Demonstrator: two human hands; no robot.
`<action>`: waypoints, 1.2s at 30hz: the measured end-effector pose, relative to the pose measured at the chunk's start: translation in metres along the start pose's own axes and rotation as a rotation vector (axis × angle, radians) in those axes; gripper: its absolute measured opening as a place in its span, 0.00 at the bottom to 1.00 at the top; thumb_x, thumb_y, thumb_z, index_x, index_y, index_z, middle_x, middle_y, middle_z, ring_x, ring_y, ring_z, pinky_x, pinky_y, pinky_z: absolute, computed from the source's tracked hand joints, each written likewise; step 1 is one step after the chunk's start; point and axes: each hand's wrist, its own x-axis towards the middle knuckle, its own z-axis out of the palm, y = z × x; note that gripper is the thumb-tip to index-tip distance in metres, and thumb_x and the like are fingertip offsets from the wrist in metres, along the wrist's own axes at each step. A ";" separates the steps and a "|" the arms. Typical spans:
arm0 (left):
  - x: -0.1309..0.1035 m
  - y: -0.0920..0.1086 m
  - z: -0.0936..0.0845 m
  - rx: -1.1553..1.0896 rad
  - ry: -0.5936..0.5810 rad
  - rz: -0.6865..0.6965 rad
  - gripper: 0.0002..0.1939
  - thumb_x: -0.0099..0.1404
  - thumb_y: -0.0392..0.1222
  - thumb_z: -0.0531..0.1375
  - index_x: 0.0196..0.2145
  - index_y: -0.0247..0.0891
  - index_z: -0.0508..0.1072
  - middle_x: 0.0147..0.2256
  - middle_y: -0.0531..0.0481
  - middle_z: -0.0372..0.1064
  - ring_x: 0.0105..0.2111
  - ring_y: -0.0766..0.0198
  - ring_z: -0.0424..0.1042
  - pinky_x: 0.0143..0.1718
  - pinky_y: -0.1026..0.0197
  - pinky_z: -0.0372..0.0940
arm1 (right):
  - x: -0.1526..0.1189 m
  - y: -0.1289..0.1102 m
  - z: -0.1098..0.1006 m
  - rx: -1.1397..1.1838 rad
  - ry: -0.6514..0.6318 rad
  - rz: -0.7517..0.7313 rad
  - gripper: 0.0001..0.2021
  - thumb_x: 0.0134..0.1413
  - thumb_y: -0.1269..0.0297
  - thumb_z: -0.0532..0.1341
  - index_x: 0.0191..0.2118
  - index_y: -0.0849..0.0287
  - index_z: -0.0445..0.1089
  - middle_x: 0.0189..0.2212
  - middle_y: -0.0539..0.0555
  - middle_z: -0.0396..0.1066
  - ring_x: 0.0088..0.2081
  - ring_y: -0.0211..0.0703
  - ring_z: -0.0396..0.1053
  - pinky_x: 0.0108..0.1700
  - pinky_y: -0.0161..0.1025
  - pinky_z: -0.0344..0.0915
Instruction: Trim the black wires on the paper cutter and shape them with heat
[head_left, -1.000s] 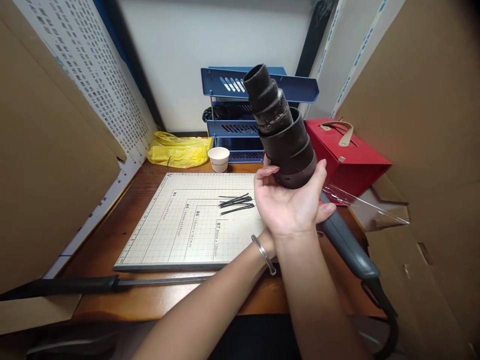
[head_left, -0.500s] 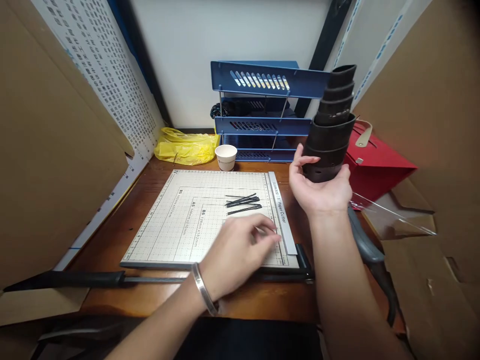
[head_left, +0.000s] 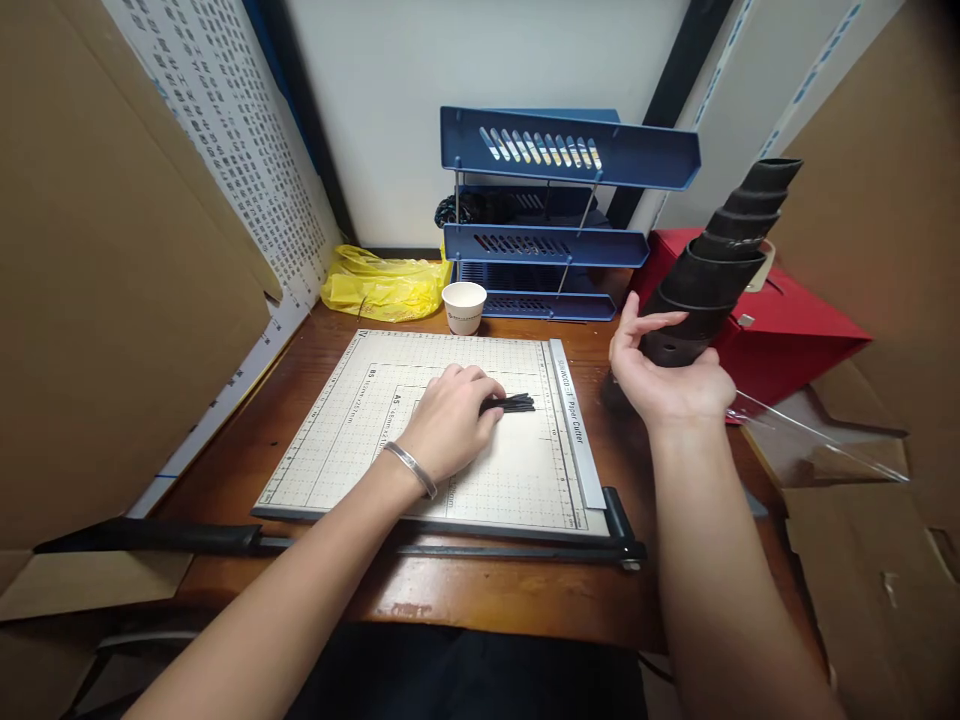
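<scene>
My left hand [head_left: 454,425], with a silver bangle at the wrist, is closed around one end of a small bundle of thin black strips [head_left: 519,403]. The strips' free ends point right, lying low over the gridded board of a paper cutter [head_left: 334,430]. At the right, my right hand [head_left: 671,390] grips a black tiered holder of stepped, tube-like sections [head_left: 709,280], its narrow top tilted to the right. Palm and thumb cover part of its lower end. Whether its base touches the table cannot be seen.
The cutter's long arm with a black handle [head_left: 202,537] lies along the board's front edge. Behind stand a white paper cup [head_left: 464,310], a yellow plastic bag [head_left: 386,285] and a blue tiered tray rack [head_left: 555,150]. A red bag [head_left: 810,320] and cardboard [head_left: 862,560] stand right.
My left hand has moved up and left onto the strips, which are now gathered into a bundle. The black holder has shifted right and leans further right in my right hand.
</scene>
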 end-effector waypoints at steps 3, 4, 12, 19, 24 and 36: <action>-0.011 0.005 0.001 -0.026 0.005 -0.009 0.08 0.68 0.34 0.58 0.41 0.38 0.76 0.40 0.49 0.72 0.44 0.56 0.65 0.49 0.51 0.63 | -0.001 -0.003 -0.003 -0.020 -0.014 -0.004 0.35 0.65 0.40 0.42 0.61 0.66 0.58 0.41 0.62 0.70 0.24 0.38 0.68 0.20 0.36 0.68; -0.017 0.007 0.001 -0.035 0.007 -0.014 0.08 0.68 0.34 0.57 0.42 0.38 0.76 0.40 0.49 0.72 0.44 0.56 0.65 0.48 0.51 0.63 | -0.001 -0.003 -0.004 -0.040 -0.014 -0.008 0.33 0.65 0.41 0.42 0.59 0.65 0.59 0.42 0.62 0.70 0.25 0.38 0.68 0.21 0.36 0.68; -0.061 0.025 0.001 -0.095 0.054 -0.070 0.09 0.70 0.34 0.56 0.42 0.40 0.75 0.41 0.51 0.71 0.43 0.58 0.63 0.46 0.53 0.62 | -0.006 -0.005 -0.004 -0.057 -0.016 -0.065 0.33 0.67 0.44 0.34 0.56 0.62 0.64 0.45 0.63 0.73 0.27 0.41 0.71 0.21 0.38 0.65; -0.072 0.028 0.009 -0.186 0.173 -0.081 0.11 0.68 0.33 0.58 0.47 0.40 0.73 0.42 0.50 0.71 0.45 0.59 0.65 0.48 0.53 0.63 | -0.009 -0.002 -0.008 -0.057 -0.054 -0.028 0.33 0.67 0.43 0.33 0.60 0.59 0.61 0.47 0.61 0.71 0.28 0.42 0.72 0.22 0.40 0.65; -0.075 0.025 0.010 -0.211 0.202 -0.074 0.14 0.68 0.32 0.57 0.50 0.40 0.71 0.45 0.49 0.71 0.48 0.59 0.65 0.50 0.53 0.64 | -0.012 -0.003 -0.010 -0.026 -0.091 0.040 0.38 0.63 0.37 0.31 0.63 0.57 0.57 0.47 0.62 0.71 0.28 0.44 0.72 0.23 0.42 0.66; -0.078 0.024 0.013 -0.188 0.238 -0.073 0.14 0.68 0.33 0.58 0.51 0.40 0.70 0.47 0.49 0.71 0.50 0.59 0.66 0.53 0.53 0.64 | -0.071 0.014 -0.045 -1.675 -0.667 -0.188 0.06 0.56 0.61 0.64 0.39 0.55 0.75 0.34 0.51 0.74 0.32 0.41 0.69 0.38 0.41 0.66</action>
